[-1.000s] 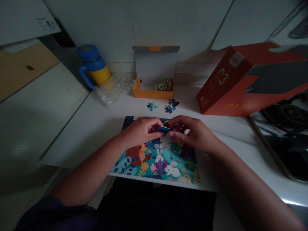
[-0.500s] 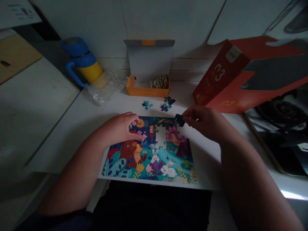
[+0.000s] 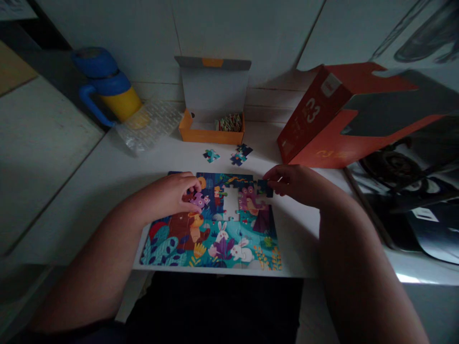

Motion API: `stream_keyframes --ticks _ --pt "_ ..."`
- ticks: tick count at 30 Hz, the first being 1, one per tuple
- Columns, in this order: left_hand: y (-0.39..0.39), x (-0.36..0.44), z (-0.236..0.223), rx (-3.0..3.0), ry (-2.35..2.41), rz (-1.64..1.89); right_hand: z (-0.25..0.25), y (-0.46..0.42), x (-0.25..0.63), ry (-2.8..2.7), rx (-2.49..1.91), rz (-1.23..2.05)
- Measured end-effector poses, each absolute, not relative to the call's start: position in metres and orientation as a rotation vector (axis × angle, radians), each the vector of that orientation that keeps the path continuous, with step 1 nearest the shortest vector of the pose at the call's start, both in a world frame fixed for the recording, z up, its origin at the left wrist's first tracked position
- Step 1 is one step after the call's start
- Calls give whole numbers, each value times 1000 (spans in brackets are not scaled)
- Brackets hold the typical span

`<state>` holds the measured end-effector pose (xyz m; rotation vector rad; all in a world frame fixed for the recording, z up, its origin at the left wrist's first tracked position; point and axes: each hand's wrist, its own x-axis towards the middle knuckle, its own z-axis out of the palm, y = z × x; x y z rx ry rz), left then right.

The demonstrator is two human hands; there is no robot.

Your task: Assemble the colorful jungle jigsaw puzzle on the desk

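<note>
A jigsaw puzzle (image 3: 222, 239) with bears, rabbits and plants lies on the white counter, with a white gap in its upper middle. My right hand (image 3: 292, 184) pinches a dark puzzle piece (image 3: 264, 188) at the puzzle's upper right corner, beside the purple owl picture. Over the upper left part, my left hand (image 3: 181, 193) curls its thumb and fingers around a purple puzzle piece (image 3: 199, 201); its palm hides the pieces below. Beyond the puzzle lie a loose teal piece (image 3: 211, 155) and a small cluster of dark blue pieces (image 3: 241, 154).
Behind the loose pieces stands an open orange box (image 3: 211, 136) holding a patterned bundle (image 3: 230, 123). A blue and yellow jug (image 3: 111, 88) and clear plastic wrap (image 3: 148, 126) are at the left. A large red box (image 3: 315, 124) stands at the right, near a stove (image 3: 389, 167).
My right hand has brought the dark piece down to the puzzle's upper right corner. My left hand stays around the purple piece. The whole view has shifted slightly.
</note>
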<state>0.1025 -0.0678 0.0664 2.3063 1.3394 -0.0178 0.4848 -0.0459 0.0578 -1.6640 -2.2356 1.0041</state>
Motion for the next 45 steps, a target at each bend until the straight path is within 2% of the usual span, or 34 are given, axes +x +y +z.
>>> stream_keyframes --ticks 4,14,25,34,45 --pt "-67 104 66 2320 1313 -19 50 -44 489 -2128 -1626 1059" --pt "-63 99 48 2418 1068 234 37 -41 465 -2150 -1724 733" --pt "-68 107 48 2491 1037 283 34 -44 456 -2223 -1675 447" --pt "-71 110 42 2531 1292 230 30 -47 458 -2339 -1517 437" --pt "-73 113 39 2456 1222 293 26 -44 457 -2350 -1532 387"
